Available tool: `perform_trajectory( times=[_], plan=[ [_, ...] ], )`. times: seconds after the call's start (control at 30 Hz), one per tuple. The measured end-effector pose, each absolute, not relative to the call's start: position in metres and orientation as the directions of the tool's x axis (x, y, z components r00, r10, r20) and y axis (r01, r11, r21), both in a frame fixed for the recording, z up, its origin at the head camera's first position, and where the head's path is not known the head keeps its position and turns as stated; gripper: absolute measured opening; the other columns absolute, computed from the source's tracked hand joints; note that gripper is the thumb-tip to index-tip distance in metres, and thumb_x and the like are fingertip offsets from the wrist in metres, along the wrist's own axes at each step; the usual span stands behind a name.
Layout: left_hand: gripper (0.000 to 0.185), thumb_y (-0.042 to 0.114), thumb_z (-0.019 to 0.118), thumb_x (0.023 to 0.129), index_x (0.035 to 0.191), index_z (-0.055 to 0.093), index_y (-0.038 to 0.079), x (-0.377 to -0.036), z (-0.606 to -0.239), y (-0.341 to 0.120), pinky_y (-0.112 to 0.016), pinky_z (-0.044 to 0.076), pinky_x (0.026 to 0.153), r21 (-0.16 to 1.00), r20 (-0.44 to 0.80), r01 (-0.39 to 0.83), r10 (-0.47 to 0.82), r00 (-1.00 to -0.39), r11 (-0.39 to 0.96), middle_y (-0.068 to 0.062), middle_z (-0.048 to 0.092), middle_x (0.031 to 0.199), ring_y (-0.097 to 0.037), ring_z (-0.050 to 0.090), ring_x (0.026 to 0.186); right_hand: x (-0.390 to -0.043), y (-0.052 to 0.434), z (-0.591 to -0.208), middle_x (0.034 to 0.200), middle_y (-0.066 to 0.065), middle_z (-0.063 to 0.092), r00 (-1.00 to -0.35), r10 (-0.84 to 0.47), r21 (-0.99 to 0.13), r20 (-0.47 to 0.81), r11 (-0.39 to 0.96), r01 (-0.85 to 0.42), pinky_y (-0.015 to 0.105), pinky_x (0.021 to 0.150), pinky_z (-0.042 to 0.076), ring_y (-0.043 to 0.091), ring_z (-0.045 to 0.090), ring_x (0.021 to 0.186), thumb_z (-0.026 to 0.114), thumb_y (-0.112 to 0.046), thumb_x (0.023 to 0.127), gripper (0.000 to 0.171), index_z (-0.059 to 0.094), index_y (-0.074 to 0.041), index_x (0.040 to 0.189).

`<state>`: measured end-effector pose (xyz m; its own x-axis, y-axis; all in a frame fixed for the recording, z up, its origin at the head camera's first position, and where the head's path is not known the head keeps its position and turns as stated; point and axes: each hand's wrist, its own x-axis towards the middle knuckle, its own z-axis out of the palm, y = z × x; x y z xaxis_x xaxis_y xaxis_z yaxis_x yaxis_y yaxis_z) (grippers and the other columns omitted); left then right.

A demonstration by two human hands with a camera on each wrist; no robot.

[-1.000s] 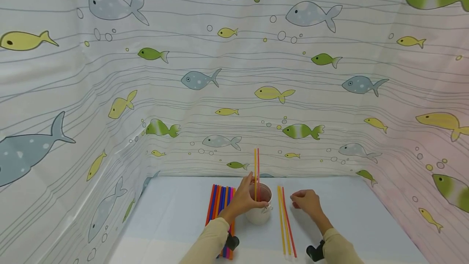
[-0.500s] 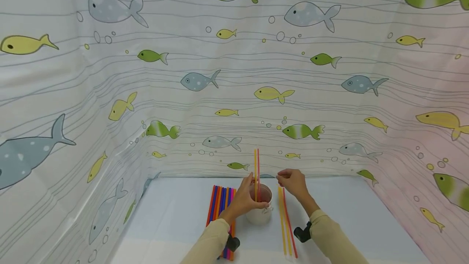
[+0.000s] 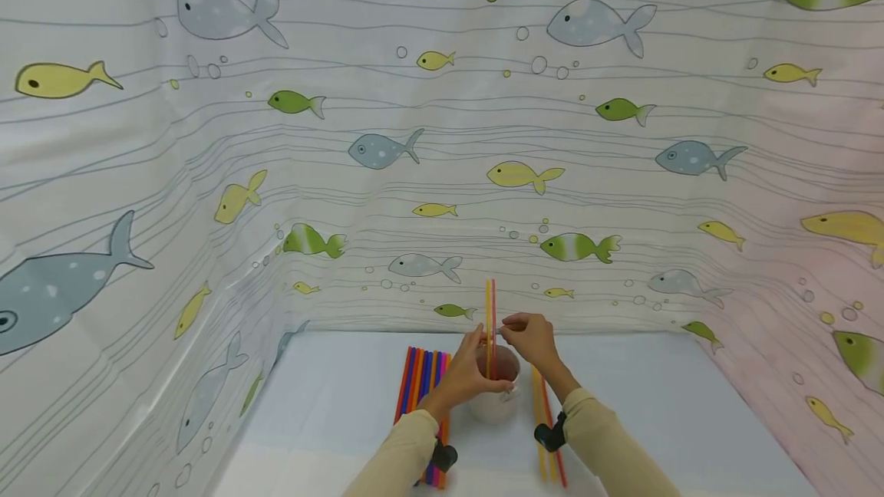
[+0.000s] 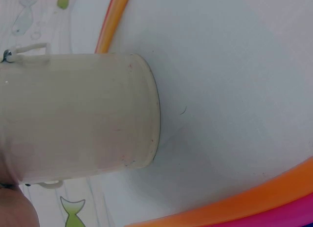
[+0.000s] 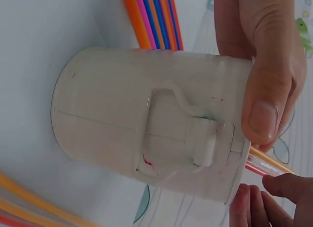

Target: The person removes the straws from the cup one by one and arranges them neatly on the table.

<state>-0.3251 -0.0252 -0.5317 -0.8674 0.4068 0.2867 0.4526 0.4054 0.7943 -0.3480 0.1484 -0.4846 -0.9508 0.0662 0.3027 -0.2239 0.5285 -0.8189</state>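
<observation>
A whitish canister (image 3: 493, 407) with a clasp on its side stands upright on the table. My left hand (image 3: 461, 378) grips its rim, with the thumb across the near edge in the right wrist view. A yellow straw (image 3: 488, 301) and a red straw (image 3: 493, 299) stand in the canister and rise above the rim. Close beside them at the far right of the rim is my right hand (image 3: 532, 337), fingers bent. In the right wrist view its thumb and fingertips (image 5: 240, 200) are apart, near the straws. I see nothing between them.
Several coloured sticks (image 3: 428, 374), orange, blue, red and pink, lie side by side left of the canister. To its right, yellow and red straws (image 3: 545, 436) lie partly under my right wrist. A fish-patterned curtain (image 3: 442, 175) surrounds the white table (image 3: 318, 405).
My right hand has moved left from the right side of the table, over the lying straws, to the standing straws. The left hand keeps its grip on the canister.
</observation>
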Motion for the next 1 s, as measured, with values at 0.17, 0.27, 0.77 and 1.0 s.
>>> perform_trajectory(
  times=[0.17, 0.27, 0.77, 1.0],
  plan=[
    [0.114, 0.043, 0.086, 0.072, 0.156, 0.016, 0.010, -0.326, -0.532, -0.023, -0.052, 0.039, 0.105, 0.787, 0.287, 0.459, 0.413, -0.864, 0.413, -0.007, 0.039, 0.142, -0.027, 0.044, 0.130, -0.349, 0.144, -0.487, 0.079, 0.006, 0.073, -0.949, 0.058, -0.829, 0.309, 0.505, -0.239, 0.031, 0.063, 0.058, 0.015, 0.070, 0.065, 0.077, -0.008, 0.082, 0.015, 0.075, -0.001, 0.094],
    [0.114, 0.043, 0.085, 0.072, 0.156, 0.016, 0.011, -0.326, -0.532, -0.022, -0.052, 0.040, 0.105, 0.784, 0.279, 0.451, 0.408, -0.869, 0.426, -0.006, 0.039, 0.143, -0.026, 0.043, 0.131, -0.349, 0.142, -0.486, 0.081, 0.008, 0.073, -0.947, 0.041, -0.825, 0.318, 0.505, -0.255, 0.032, 0.063, 0.058, 0.018, 0.070, 0.068, 0.077, -0.008, 0.082, 0.014, 0.075, -0.001, 0.094],
    [0.117, 0.053, 0.083, 0.070, 0.156, 0.015, 0.011, -0.327, -0.531, -0.024, -0.050, 0.039, 0.105, 0.775, 0.286, 0.465, 0.420, -0.862, 0.427, -0.006, 0.037, 0.145, -0.025, 0.042, 0.131, -0.352, 0.137, -0.490, 0.081, 0.006, 0.073, -0.947, 0.051, -0.803, 0.316, 0.545, -0.239, 0.035, 0.068, 0.058, 0.018, 0.070, 0.072, 0.078, -0.010, 0.080, 0.012, 0.076, -0.003, 0.091],
    [0.119, 0.056, 0.082, 0.070, 0.157, 0.013, 0.011, -0.328, -0.535, -0.024, -0.050, 0.039, 0.106, 0.760, 0.279, 0.465, 0.417, -0.865, 0.455, -0.006, 0.036, 0.146, -0.025, 0.042, 0.132, -0.352, 0.137, -0.494, 0.081, 0.006, 0.073, -0.943, 0.046, -0.812, 0.329, 0.524, -0.257, 0.034, 0.066, 0.058, 0.020, 0.071, 0.074, 0.079, -0.008, 0.079, 0.012, 0.075, -0.003, 0.089]
  ],
)
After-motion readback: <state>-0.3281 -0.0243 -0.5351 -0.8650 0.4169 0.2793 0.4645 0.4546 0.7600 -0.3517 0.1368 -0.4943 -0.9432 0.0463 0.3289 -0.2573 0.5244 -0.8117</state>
